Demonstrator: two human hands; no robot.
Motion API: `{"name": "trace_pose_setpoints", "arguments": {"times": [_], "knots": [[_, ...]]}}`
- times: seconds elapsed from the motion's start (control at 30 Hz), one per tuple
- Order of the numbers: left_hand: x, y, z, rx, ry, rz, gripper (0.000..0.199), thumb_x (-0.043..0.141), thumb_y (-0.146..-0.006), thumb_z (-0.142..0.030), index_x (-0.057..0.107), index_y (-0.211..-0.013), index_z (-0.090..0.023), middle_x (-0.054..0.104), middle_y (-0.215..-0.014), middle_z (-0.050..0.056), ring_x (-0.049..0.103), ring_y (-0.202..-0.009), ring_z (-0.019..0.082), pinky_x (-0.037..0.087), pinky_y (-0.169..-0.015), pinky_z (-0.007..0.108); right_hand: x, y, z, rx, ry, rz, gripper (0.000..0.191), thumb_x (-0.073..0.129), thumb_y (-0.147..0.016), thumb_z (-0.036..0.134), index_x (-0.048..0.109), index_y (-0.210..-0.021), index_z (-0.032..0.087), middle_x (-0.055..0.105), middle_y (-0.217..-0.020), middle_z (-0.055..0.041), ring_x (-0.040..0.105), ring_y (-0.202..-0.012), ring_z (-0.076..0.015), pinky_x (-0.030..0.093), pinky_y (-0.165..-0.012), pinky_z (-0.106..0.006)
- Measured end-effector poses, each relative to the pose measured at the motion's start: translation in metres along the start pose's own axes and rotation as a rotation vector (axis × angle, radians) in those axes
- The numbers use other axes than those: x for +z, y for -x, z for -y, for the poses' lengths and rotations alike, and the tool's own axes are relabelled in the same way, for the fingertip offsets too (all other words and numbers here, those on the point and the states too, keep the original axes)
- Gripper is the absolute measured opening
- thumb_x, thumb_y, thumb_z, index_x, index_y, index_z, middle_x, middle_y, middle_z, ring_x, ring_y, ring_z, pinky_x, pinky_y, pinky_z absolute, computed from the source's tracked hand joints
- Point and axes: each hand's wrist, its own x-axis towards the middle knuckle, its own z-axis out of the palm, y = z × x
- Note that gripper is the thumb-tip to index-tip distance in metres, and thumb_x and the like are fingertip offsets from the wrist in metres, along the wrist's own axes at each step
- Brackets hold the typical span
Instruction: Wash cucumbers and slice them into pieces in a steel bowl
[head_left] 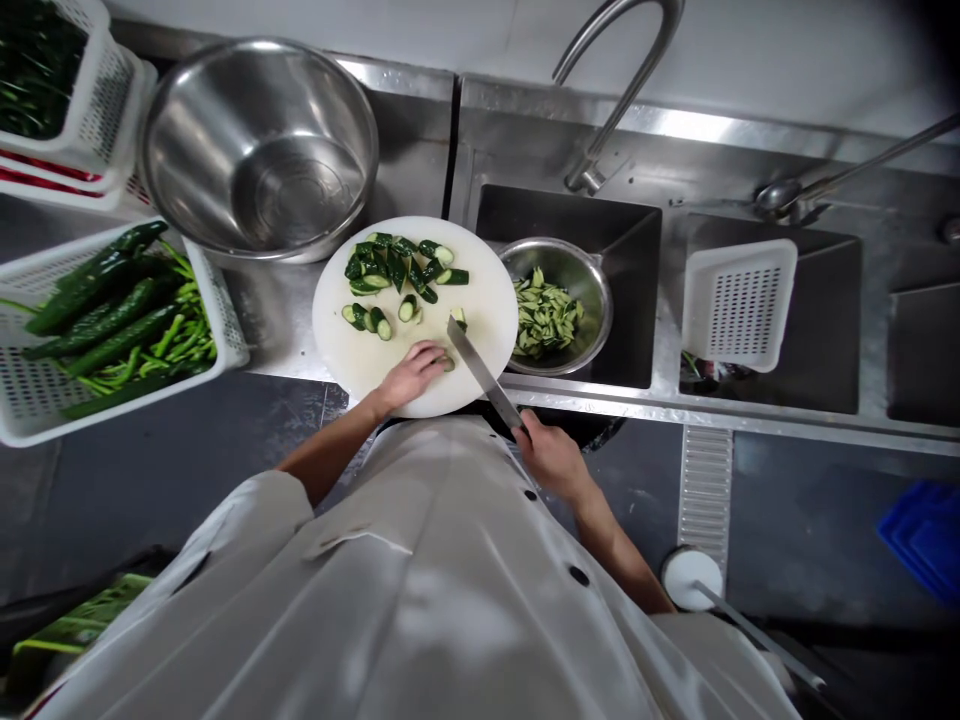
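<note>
On a round white cutting board [341, 330], my left hand [414, 376] presses curled fingers on a short cucumber piece [448, 364]. My right hand [553, 456] is wrapped round the handle of a kitchen knife [481, 368]. Its blade slants up and left over the board, just right of my left fingers. Beside the blade tip lies another cucumber piece [458, 317]. Cut cucumber chunks [396, 262] are heaped at the far side of the board, with a few more in its middle. A steel bowl [600, 330] to the right holds thin green slices [546, 318].
A large steel basin [255, 150] stands behind the board. At left, a white basket [225, 300] holds whole cucumbers [112, 300] and green peppers. More baskets are stacked behind it. Sinks lie to the right, with a faucet [630, 100] and a white perforated basket [742, 305].
</note>
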Motion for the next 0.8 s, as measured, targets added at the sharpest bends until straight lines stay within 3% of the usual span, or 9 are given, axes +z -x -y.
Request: {"name": "trace_pose_setpoints", "arguments": {"times": [0.07,0.17,0.5,0.8], "knots": [[0.009,0.015,-0.008,-0.055,-0.008,-0.058,0.028,0.047,-0.105,-0.016,0.07,-0.121,-0.021,0.066,-0.128,0.011,0.054,-0.129,0.025,0.051,-0.112,0.044,-0.004,0.0,0.008,0.012,0.075,0.044,0.033,0.034,-0.112,0.037,0.054,-0.131,0.02,0.078,-0.098,-0.0096,0.075,-0.088,-0.0254,0.039,-0.068,-0.029],[0.018,0.022,-0.013,-0.119,-0.097,-0.086,0.029,0.044,-0.106,-0.018,0.069,-0.122,-0.017,0.066,-0.121,0.013,0.06,-0.115,0.025,0.054,-0.106,0.043,-0.01,-0.002,0.016,-0.021,0.139,0.105,0.033,0.031,-0.113,0.036,0.05,-0.134,0.019,0.078,-0.104,-0.0115,0.076,-0.094,-0.0262,0.041,-0.07,-0.029],[0.012,-0.003,-0.007,-0.034,-0.152,-0.023,0.03,0.04,-0.107,-0.016,0.066,-0.123,-0.013,0.067,-0.107,0.013,0.06,-0.099,0.024,0.054,-0.095,0.039,-0.033,0.014,0.027,-0.052,0.198,0.165,0.03,0.031,-0.113,0.033,0.047,-0.133,0.018,0.077,-0.109,-0.0127,0.076,-0.099,-0.0276,0.045,-0.075,-0.03],[0.009,-0.002,-0.001,0.007,-0.136,0.024,0.032,0.04,-0.103,-0.007,0.065,-0.121,-0.014,0.067,-0.109,0.012,0.059,-0.101,0.024,0.053,-0.097,0.038,-0.021,0.008,0.043,-0.026,0.166,0.184,0.033,0.028,-0.113,0.033,0.044,-0.136,0.016,0.077,-0.104,-0.0157,0.076,-0.099,-0.029,0.047,-0.076,-0.031]]}}
